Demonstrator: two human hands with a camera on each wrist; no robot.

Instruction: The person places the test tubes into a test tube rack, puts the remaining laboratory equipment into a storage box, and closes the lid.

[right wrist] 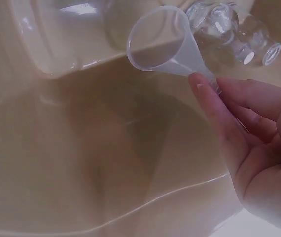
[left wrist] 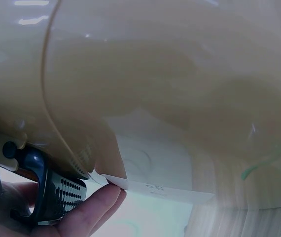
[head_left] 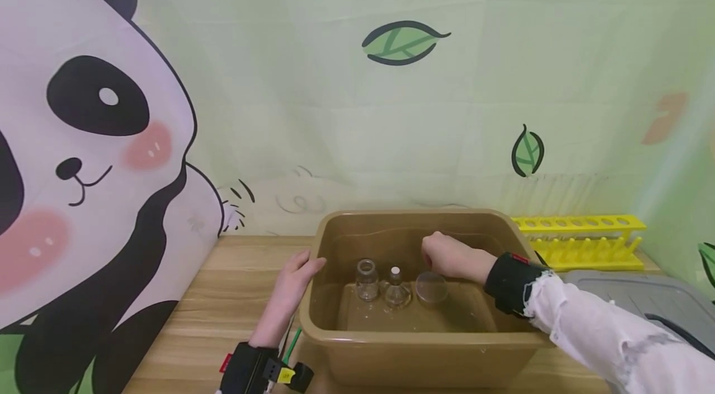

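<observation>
A brown plastic basin (head_left: 424,339) stands on the wooden table. My right hand (head_left: 449,254) is inside it, towards the back right. In the right wrist view, thumb and fingers pinch the narrow stem of a translucent funnel (right wrist: 162,39), whose wide mouth tilts away from the hand. Left of the funnel in the head view are a clear glass bottle (head_left: 367,282) with an open neck and a round glass flask (head_left: 396,291) with a white top. My left hand (head_left: 295,271) grips the basin's left rim, thumb at the edge and fingers against the outside.
A yellow test-tube rack (head_left: 586,242), holding clear tubes, stands right of the basin. A grey lid or box (head_left: 642,301) lies in front of it. Behind the table hangs a green backdrop (head_left: 335,102) with a panda and leaves. Clear liquid appears to fill part of the basin.
</observation>
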